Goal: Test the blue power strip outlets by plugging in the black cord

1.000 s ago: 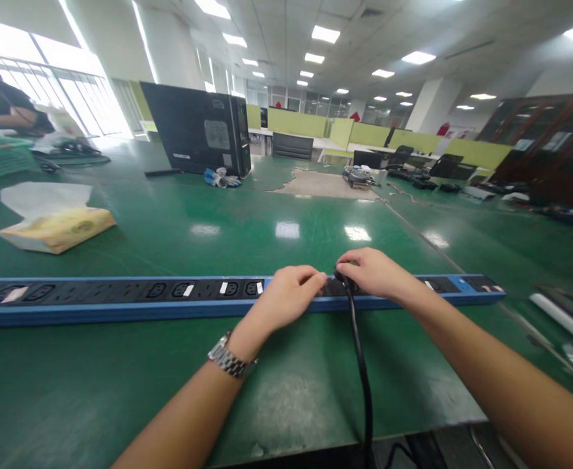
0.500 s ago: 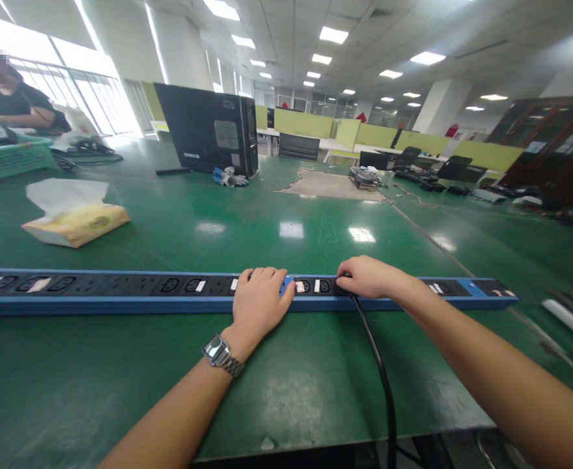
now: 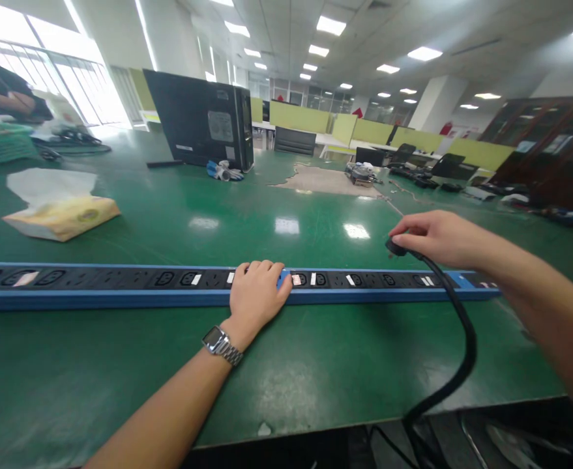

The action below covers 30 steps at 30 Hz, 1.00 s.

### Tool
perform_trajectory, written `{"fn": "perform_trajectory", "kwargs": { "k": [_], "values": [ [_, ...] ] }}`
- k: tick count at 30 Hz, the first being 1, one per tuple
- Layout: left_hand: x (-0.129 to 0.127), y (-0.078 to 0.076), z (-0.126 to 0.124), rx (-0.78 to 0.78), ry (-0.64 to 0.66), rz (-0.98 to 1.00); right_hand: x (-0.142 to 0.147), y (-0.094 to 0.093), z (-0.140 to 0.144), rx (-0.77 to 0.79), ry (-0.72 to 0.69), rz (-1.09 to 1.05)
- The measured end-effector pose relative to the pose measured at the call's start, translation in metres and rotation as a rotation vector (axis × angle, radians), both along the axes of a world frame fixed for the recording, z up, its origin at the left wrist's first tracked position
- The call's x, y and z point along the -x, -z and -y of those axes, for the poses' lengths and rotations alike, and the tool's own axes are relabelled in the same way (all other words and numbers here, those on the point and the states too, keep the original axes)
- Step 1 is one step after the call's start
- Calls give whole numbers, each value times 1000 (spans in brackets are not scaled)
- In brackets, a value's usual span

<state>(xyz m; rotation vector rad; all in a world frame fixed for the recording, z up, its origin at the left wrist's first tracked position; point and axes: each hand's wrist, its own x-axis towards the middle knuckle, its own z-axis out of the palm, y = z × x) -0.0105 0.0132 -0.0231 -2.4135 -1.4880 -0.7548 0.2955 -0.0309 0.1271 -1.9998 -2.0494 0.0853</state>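
Left hand (image 3: 258, 294) is pressing flat, fingers spread, on the blue power strip (image 3: 120, 286) lying along the worktop's (image 3: 315, 365) near edge. Right hand (image 3: 437, 238) is pinching the black plug (image 3: 394, 247), apparently unplugged, hovering above the strip; its cable (image 3: 462, 339) is trailing off the near edge.

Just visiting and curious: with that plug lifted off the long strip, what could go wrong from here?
The right hand holds the plug in the air, and its cable loops over the table edge; it might snag there. The left hand rests on the strip beside open sockets, so fingers could stray onto them. The strip may shift if that hand lifts.
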Motion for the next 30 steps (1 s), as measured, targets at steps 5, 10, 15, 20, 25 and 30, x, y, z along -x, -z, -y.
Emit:
{"fn": "perform_trajectory", "kwargs": {
  "k": [5,10,15,20,25,30],
  "values": [
    [0,-1,0,-4,-6,-12,-61,37,-1,230,35,235],
    [0,-1,0,-11,-11,-16,-79,76,10,203,93,136],
    [-1,-3,1,3,-15,-8,-74,82,13,126,166,227],
    [-1,-3,2,14,-3,4,-65,83,7,142,163,363],
    [1,-1,1,9,-1,-3,-55,83,6,177,212,488],
    [1,-1,0,5,5,11,-44,87,24,146,263,555]
  ]
}}
